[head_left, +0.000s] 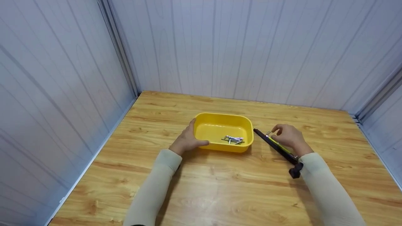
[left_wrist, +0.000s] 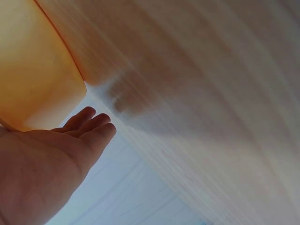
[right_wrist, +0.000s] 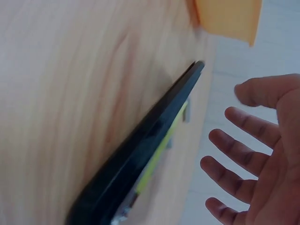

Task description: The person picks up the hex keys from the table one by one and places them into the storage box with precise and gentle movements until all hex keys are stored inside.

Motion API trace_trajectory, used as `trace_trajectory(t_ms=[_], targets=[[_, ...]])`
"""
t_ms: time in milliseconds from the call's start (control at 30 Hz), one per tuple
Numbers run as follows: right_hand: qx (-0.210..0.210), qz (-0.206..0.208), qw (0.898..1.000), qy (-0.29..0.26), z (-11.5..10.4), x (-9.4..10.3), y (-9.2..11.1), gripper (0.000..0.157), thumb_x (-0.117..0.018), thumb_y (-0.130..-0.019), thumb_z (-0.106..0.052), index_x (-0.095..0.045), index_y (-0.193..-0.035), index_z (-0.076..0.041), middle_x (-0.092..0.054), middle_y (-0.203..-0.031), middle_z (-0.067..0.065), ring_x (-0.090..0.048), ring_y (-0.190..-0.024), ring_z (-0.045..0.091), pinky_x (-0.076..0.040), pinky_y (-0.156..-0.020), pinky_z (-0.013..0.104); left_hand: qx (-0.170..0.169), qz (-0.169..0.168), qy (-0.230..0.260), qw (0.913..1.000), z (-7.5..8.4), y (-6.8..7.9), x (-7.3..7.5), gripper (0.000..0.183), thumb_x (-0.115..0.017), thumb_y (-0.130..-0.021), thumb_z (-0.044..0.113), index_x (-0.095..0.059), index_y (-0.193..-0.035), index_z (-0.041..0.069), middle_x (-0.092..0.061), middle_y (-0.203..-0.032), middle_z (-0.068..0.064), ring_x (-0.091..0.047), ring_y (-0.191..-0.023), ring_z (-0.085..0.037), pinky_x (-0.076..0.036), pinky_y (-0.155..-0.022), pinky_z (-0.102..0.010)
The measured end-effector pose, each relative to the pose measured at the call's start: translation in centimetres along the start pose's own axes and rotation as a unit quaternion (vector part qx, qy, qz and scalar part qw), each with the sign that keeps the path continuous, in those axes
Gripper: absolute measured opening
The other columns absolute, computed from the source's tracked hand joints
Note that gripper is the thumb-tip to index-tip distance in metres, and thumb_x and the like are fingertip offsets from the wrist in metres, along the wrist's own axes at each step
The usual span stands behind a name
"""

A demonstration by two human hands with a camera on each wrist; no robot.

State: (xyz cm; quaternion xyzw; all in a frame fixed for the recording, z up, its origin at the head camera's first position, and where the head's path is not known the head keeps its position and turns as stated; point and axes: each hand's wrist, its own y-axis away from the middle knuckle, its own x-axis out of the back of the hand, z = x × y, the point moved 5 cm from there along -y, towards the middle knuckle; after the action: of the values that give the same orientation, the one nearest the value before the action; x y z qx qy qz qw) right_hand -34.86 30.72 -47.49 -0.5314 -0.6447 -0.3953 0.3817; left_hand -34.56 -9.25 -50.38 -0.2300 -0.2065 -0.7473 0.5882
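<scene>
I bet the yellow plastic box (head_left: 212, 129) near the wooden table's (head_left: 213, 188) back edge is light and stiff, best held where the left hand (head_left: 189, 138) grips its rim, right hand (head_left: 289, 136) spread.

Right hand (right_wrist: 281, 173): is spreading its fingers
Black bar (right_wrist: 136, 150): is slanting across the wooden tabletop (right_wrist: 61, 93)
Yellow strip (right_wrist: 158, 161): is running along the bar's side
Yellow container (right_wrist: 229, 16): is showing partly beyond the bar's tip
</scene>
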Motion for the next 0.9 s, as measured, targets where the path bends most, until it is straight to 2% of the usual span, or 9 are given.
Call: trace_trajectory(t_ms=[100,300,467,667,800,900], targets=[[-0.009,-0.014,1.0,0.004,1.1,-0.3,0.1,0.038,-0.059,-0.09,-0.033,-0.064,-0.119,-0.009,-0.064,-0.113,0.02,-0.061,-0.097,0.036,-0.045,-0.079,0.055,-0.009,0.0,0.007,0.9999,0.1,0.0,0.0,0.121,-0.085,-0.065,0.046,-0.009,-0.155,0.017,-0.047,-0.138,-0.01,-0.05,-0.114,-0.027,-0.036,-0.104,-0.042],[-0.017,-0.004,0.999,0.038,2.5,-0.6,0.3,0.033,-0.057,-0.091,-0.031,-0.067,-0.113,-0.009,-0.066,-0.108,0.018,-0.062,-0.092,0.033,-0.04,-0.082,0.06,-0.013,-0.007,0.007,0.9999,0.2,-0.3,-0.3,0.12,-0.084,-0.066,0.044,-0.007,-0.155,0.017,-0.05,-0.134,-0.012,-0.052,-0.11,-0.03,-0.038,-0.099,-0.041],[-0.022,-0.002,0.998,0.056,3.0,-0.7,0.4,0.03,-0.056,-0.091,-0.03,-0.068,-0.108,-0.009,-0.068,-0.099,0.013,-0.062,-0.079,0.026,-0.04,-0.08,0.062,-0.014,-0.01,0.01,0.9998,0.0,-0.4,-0.4,0.121,-0.084,-0.066,0.043,-0.007,-0.155,0.016,-0.051,-0.131,-0.012,-0.053,-0.108,-0.031,-0.039,-0.098,-0.041],[-0.028,-0.012,0.998,0.053,3.2,-0.7,0.6,0.02,-0.056,-0.089,-0.025,-0.07,-0.094,-0.012,-0.068,-0.083,0.005,-0.057,-0.069,0.022,-0.029,-0.089,0.074,-0.012,-0.005,0.002,0.9999,0.0,-0.4,-0.4,0.119,-0.083,-0.066,0.043,-0.008,-0.155,0.017,-0.051,-0.133,-0.011,-0.052,-0.109,-0.03,-0.039,-0.098,-0.041],[-0.024,-0.02,0.998,0.052,3.3,-0.8,0.6,0.018,-0.056,-0.089,-0.022,-0.072,-0.089,-0.012,-0.068,-0.08,0.003,-0.055,-0.064,0.019,-0.041,-0.081,0.063,-0.012,-0.007,0.006,0.9999,0.0,-0.3,-0.4,0.119,-0.084,-0.067,0.043,-0.008,-0.155,0.017,-0.05,-0.133,-0.011,-0.052,-0.109,-0.029,-0.038,-0.099,-0.041],[-0.022,-0.019,0.998,0.05,3.4,-0.8,0.6,0.019,-0.056,-0.089,-0.021,-0.072,-0.089,-0.011,-0.068,-0.082,0.004,-0.055,-0.063,0.018,-0.045,-0.073,0.054,-0.012,-0.006,0.009,0.9999,0.1,-0.3,-0.4,0.12,-0.084,-0.066,0.044,-0.008,-0.155,0.017,-0.05,-0.134,-0.011,-0.052,-0.109,-0.028,-0.037,-0.1,-0.041]])
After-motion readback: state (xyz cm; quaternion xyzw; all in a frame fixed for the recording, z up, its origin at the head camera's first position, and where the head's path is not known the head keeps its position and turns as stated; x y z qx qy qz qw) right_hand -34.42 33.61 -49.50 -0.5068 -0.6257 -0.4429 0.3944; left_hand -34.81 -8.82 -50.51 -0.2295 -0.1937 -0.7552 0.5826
